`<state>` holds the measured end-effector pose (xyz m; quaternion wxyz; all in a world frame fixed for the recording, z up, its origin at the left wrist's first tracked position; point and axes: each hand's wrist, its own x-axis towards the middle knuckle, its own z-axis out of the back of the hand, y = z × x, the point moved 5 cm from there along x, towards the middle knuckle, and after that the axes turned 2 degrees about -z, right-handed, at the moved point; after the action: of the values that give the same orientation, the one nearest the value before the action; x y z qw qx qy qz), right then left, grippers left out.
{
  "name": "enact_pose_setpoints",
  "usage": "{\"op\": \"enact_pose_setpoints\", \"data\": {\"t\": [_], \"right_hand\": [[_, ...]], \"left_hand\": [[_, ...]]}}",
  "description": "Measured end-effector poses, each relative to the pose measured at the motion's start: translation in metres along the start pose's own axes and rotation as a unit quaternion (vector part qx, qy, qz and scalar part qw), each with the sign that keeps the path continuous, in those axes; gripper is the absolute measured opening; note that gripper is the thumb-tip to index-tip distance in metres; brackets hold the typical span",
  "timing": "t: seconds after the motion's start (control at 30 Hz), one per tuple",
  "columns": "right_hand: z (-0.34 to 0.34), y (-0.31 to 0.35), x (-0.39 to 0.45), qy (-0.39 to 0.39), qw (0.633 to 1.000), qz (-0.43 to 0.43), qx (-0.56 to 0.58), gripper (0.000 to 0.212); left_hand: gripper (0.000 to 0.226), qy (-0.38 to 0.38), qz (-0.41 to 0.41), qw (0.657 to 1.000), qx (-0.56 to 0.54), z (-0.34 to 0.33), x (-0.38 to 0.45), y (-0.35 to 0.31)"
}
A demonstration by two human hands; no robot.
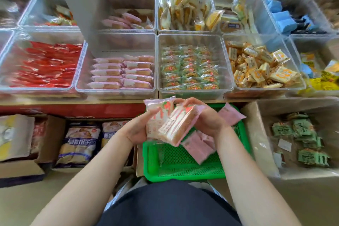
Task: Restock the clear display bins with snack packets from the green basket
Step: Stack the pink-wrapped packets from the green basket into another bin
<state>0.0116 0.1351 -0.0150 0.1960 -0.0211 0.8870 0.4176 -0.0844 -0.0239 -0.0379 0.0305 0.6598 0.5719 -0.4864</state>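
Observation:
Both my hands hold pink-and-white snack packets (168, 124) above the green basket (185, 170). My left hand (139, 130) grips the stack from the left and below. My right hand (205, 117) curls over the top and right side of the stack. Several more pink packets (200, 145) lie in the basket. Straight ahead, a clear bin (117, 93) holds two neat rows of the same pink packets (122, 72), with bare room at its back.
Neighbouring clear bins hold red packets (44, 66), green packets (190, 68) and yellow packets (256, 68). A cardboard box (260, 145) with green packets stands right of the basket. Biscuit bags (78, 145) sit in boxes to the left, below the red shelf edge.

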Motion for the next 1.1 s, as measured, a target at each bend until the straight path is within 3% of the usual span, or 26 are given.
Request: {"op": "enact_pose_setpoints", "data": {"t": [0.07,0.13,0.23,0.3,0.4,0.47,0.63,0.77,0.83,0.93,1.03,1.1], "right_hand": [[-0.022,-0.010,0.018,-0.030,0.999,0.011,0.002,0.017],[-0.051,-0.019,0.036,-0.058,0.998,0.026,0.018,0.007],[-0.098,-0.033,0.064,-0.110,0.993,0.030,0.041,0.019],[-0.128,-0.044,0.085,-0.142,0.988,0.020,0.061,0.022],[-0.158,-0.063,0.114,-0.174,0.976,-0.018,0.129,0.048],[-0.167,-0.069,0.123,-0.212,0.968,-0.031,0.131,0.051],[-0.168,-0.062,0.119,-0.193,0.980,-0.046,-0.033,0.070],[-0.181,-0.050,0.124,-0.100,0.956,-0.155,-0.229,0.052],[-0.181,-0.042,0.131,-0.094,0.948,-0.167,-0.255,0.044],[-0.163,-0.021,0.140,-0.168,0.961,-0.110,-0.190,0.041],[-0.137,-0.007,0.146,-0.274,0.958,-0.041,-0.072,0.033],[-0.128,-0.004,0.151,-0.299,0.954,-0.008,0.022,0.029]], "left_hand": [[0.072,0.045,0.004,0.999,-0.020,0.018,-0.019,-0.010],[0.056,0.055,0.005,0.998,-0.034,0.038,-0.037,-0.021],[0.032,0.042,-0.004,0.999,-0.031,0.071,-0.062,-0.042],[0.034,0.057,-0.012,0.998,-0.030,0.091,-0.078,-0.055],[0.034,0.053,-0.035,0.998,-0.024,0.126,-0.094,-0.074],[0.049,0.042,-0.059,0.997,-0.003,0.146,-0.101,-0.087],[0.048,0.057,-0.093,0.977,0.186,0.177,-0.108,-0.129],[0.037,0.072,-0.079,0.944,0.313,0.175,-0.098,-0.152],[0.033,0.041,-0.081,0.946,0.312,0.171,-0.088,-0.158],[0.032,-0.070,-0.124,0.961,0.237,0.176,-0.073,-0.173],[0.026,-0.204,-0.188,0.922,0.271,0.197,-0.064,-0.196],[0.022,-0.266,-0.204,0.887,0.317,0.209,-0.059,-0.209]]}}
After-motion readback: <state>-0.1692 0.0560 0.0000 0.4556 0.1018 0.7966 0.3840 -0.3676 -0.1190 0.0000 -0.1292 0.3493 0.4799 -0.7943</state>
